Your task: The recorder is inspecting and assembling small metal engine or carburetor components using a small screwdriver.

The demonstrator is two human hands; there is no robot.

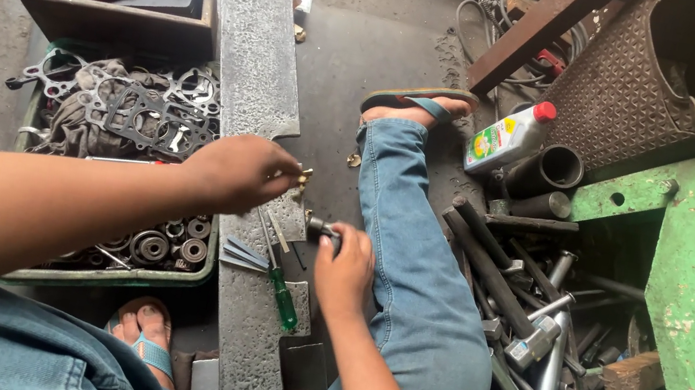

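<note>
The left hand (242,172) pinches a small brass part (304,178) above a steel plate (259,46). The right hand (344,271) grips a dark fitting (319,227) beside a green screwdriver (281,288).

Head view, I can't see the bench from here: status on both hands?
Left hand pinching small brass part in its fingers. Right hand gripping dark metal piece. Green-handled screwdriver lying between them on steel slab.

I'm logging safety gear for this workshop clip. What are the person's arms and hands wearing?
Nothing: the left hand and right hand are bare, without gloves, rings or a watch. Both forearms are uncovered, with no sleeves in view.
</note>
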